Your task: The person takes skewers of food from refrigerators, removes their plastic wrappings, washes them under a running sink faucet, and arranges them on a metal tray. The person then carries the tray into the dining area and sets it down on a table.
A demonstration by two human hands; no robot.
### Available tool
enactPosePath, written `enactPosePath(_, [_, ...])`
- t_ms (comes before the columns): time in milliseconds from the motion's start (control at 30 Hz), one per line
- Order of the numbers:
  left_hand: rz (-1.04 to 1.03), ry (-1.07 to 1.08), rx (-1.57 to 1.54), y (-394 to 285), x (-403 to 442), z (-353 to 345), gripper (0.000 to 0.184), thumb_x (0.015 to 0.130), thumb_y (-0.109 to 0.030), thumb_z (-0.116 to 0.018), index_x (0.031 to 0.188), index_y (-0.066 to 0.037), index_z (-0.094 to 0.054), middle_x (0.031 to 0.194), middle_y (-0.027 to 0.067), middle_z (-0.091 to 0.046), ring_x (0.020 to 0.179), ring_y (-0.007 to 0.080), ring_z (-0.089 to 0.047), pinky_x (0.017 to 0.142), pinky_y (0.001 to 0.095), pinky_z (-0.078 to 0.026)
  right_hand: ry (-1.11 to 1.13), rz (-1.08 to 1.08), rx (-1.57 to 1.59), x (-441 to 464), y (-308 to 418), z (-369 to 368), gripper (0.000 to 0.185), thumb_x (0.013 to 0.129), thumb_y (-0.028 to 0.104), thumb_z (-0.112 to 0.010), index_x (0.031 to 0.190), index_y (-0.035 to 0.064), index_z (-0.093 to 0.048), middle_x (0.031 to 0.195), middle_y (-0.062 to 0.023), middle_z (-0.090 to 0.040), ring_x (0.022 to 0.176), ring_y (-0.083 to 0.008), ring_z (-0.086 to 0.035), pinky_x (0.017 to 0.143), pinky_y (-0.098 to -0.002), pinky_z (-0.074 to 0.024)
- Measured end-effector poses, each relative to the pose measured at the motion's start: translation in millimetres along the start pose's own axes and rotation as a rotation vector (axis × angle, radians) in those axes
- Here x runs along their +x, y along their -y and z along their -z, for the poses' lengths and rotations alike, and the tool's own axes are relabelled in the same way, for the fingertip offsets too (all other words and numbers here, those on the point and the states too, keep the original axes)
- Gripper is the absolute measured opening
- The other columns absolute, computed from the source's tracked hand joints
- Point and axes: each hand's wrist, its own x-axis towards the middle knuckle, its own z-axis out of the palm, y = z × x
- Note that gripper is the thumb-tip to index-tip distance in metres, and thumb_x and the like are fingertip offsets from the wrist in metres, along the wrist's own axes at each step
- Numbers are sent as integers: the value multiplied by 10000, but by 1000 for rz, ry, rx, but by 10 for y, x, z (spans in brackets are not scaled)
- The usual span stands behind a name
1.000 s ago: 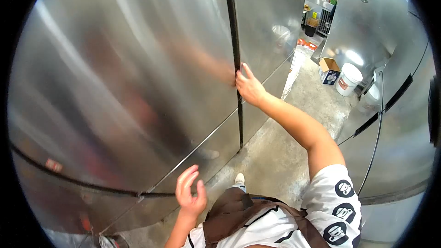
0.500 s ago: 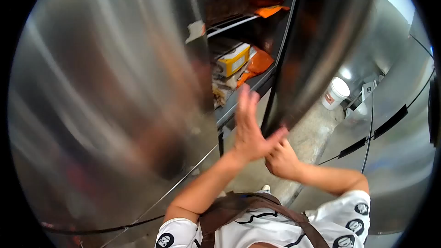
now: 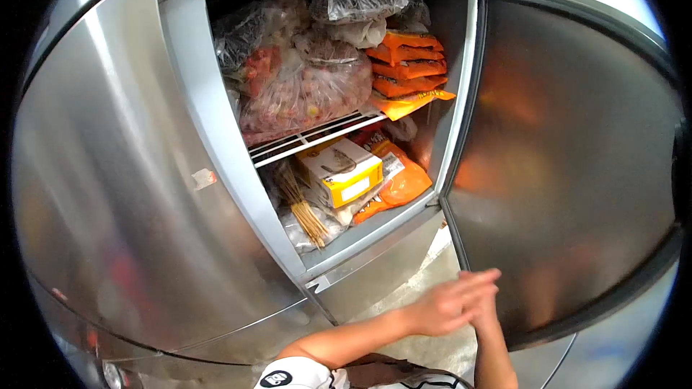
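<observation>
My left hand (image 3: pixel 443 307) reaches across in front of my right hand (image 3: pixel 484 304), beside the lower edge of the open cabinet door (image 3: pixel 569 158). The left fingers are stretched out, slightly blurred, with nothing seen in them. Most of the right hand's fingers are hidden behind the left hand. Inside the cold cabinet, large clear bags of reddish food (image 3: pixel 310 94) and stacked orange packets (image 3: pixel 407 65) lie on a white wire rack (image 3: pixel 310 138). Below are a yellow and white box (image 3: pixel 342 173), wooden skewers (image 3: pixel 308 220) and an orange bag (image 3: pixel 404 180).
A closed steel door (image 3: pixel 122 173) with a torn sticker stands left of the opening. The open door spans the right side. Under the cabinet, a strip of concrete floor (image 3: pixel 425 353) shows near my arms.
The cabinet door has swung wide open to the right, showing the shelves. Both hands have moved down and right, and the view now faces the cabinet's inside.
</observation>
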Motion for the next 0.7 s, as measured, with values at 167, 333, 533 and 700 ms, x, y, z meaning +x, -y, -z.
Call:
enactPosePath(167, [310, -499, 232, 191, 74, 639, 365, 804, 33, -543, 1165, -12, -506, 1294, 177, -437, 1104, 243, -518, 868, 326, -463, -149, 33, 624, 974, 401, 24, 249, 879, 92, -513, 1095, -30, -529, 905, -104, -629, 766, -143, -607, 643, -259, -484])
enactPosePath(333, [270, -690, 494, 188, -5, 1194, 329, 826, 19, -533, 1153, -1, -505, 1313, 192, -379, 1088, 238, -531, 842, 320, -488, 3, 247, 823, 1573, 1011, -321, 303, 888, 94, -517, 1157, -39, -481, 1040, -141, -591, 891, -186, -605, 712, -279, -494])
enactPosePath(533, [296, -829, 719, 38, -265, 1558, 318, 806, 32, -541, 1123, 15, -516, 1283, 196, -409, 1065, 230, -539, 829, 314, -492, 39, 999, 457, 2225, 2420, -814, 526, 754, 59, -637, 1235, 0, -433, 1157, -188, -517, 1092, -273, -511, 916, -364, -412])
enactPosePath(700, [348, -815, 814, -92, -460, 1520, 320, 773, 31, -567, 1092, 11, -542, 1239, 215, -449, 1040, 257, -546, 789, 321, -504, -423, 1595, -211, 2825, 3698, -996, 688, 672, 99, -659, 1297, 80, -372, 1326, -153, -380, 1229, -307, -360, 975, -417, -346])
